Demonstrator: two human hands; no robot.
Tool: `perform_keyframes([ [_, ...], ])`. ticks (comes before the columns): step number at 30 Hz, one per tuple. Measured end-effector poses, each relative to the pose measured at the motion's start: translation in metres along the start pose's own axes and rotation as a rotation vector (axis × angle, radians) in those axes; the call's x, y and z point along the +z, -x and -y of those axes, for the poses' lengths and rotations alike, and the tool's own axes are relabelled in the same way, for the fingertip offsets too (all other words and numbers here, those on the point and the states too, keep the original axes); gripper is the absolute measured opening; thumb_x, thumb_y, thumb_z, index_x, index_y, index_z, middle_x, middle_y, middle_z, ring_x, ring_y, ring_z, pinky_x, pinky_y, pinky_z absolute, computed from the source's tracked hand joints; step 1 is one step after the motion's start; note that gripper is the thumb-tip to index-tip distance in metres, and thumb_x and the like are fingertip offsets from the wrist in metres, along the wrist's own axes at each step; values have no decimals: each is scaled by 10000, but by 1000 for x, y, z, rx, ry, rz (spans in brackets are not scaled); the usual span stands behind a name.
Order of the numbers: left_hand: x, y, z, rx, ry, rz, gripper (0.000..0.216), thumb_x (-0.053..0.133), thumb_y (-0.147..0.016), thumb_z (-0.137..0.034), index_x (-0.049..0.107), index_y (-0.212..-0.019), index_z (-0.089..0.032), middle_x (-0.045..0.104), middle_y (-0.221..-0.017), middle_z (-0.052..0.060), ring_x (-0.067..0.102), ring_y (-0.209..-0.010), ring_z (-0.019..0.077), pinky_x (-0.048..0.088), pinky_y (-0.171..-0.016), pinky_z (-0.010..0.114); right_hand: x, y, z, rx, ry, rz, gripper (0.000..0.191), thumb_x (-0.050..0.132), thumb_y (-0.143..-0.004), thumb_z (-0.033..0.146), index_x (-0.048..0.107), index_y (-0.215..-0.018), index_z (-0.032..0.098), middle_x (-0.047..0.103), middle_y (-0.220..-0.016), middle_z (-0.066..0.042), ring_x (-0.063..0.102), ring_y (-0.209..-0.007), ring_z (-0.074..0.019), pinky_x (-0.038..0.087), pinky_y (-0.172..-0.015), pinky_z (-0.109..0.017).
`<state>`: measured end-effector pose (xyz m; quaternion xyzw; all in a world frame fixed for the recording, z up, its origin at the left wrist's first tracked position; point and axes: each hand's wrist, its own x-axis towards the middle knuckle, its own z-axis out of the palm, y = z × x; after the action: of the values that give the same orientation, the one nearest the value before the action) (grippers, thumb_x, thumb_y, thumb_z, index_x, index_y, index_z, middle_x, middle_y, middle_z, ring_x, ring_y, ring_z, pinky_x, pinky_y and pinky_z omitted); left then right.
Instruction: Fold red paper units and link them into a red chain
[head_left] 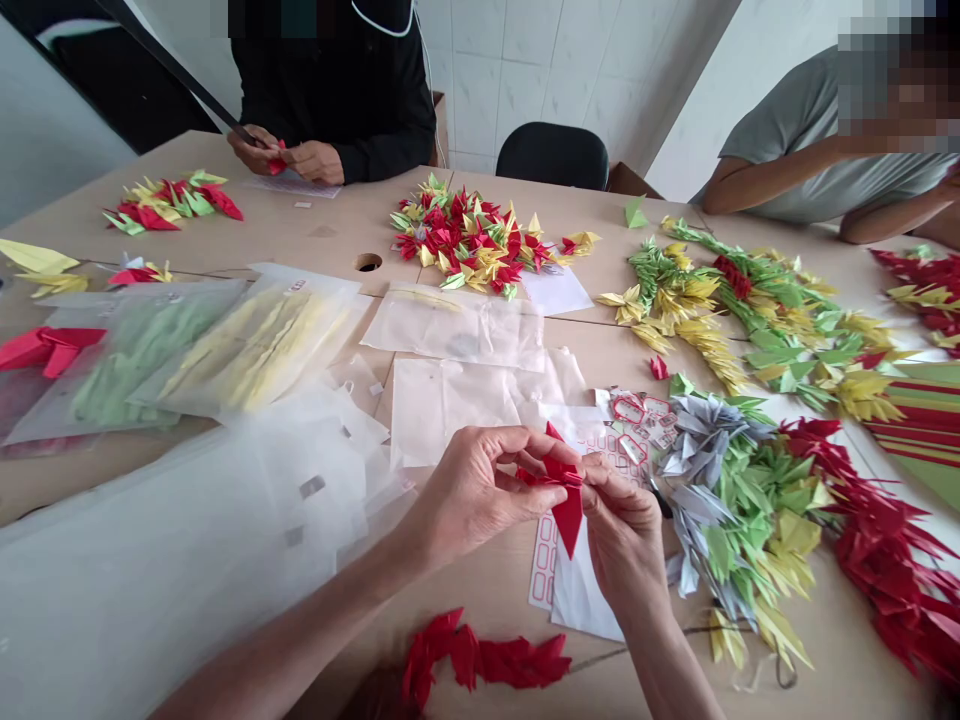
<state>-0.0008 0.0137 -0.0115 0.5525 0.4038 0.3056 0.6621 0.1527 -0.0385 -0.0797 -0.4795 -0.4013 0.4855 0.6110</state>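
My left hand (480, 490) and my right hand (622, 535) meet above the table's near middle, both pinching a red folded paper crane (564, 490). The left fingers grip its upper left part; the right fingers hold its right side, and a pointed tip hangs down between them. Under the hands lies a white sticker sheet (559, 575) with red-outlined labels. A chain of red paper cranes (487, 660) lies on the table close to me, below my wrists.
Clear plastic bags (247, 345), some holding green and yellow cranes, cover the left side. Piles of red, yellow, green and grey cranes (742, 490) fill the right side and the centre back (480, 240). Two other people sit across the table (322, 235).
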Motion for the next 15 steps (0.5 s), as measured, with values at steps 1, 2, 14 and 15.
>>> perform_keyframes([
  [1, 0, 0, -1, 6, 0, 1, 172, 663, -706, -129, 705, -872, -152, 717, -818, 42, 661, -708, 137, 509, -565, 174, 1, 0, 0, 17, -17, 0, 97, 710, -739, 266, 733, -821, 313, 627, -756, 7, 558, -738, -135, 456, -714, -294],
  [2, 0, 1, -1, 12, -1, 0, 179, 662, -705, -126, 706, -877, -154, 721, -837, 44, 665, -724, 140, 513, -576, 175, 1, 1, 0, 30, -27, -6, 78, 715, -732, 284, 735, -805, 305, 628, -750, 5, 562, -733, -136, 461, -714, -297],
  [14, 0, 5, -3, 73, -53, -7, 205, 680, -703, -119, 724, -896, -174, 725, -824, 28, 672, -730, 138, 532, -647, 188, 14, 3, 1, 161, -255, -19, 103, 770, -651, 332, 721, -706, 261, 643, -713, -4, 609, -715, -170, 496, -714, -340],
  [15, 0, 5, -3, 66, -53, -4, 207, 681, -702, -117, 725, -896, -173, 724, -818, 27, 672, -732, 139, 532, -651, 189, 14, 2, 1, 169, -258, -12, 109, 772, -648, 337, 718, -701, 258, 643, -715, -6, 613, -720, -176, 498, -712, -344],
])
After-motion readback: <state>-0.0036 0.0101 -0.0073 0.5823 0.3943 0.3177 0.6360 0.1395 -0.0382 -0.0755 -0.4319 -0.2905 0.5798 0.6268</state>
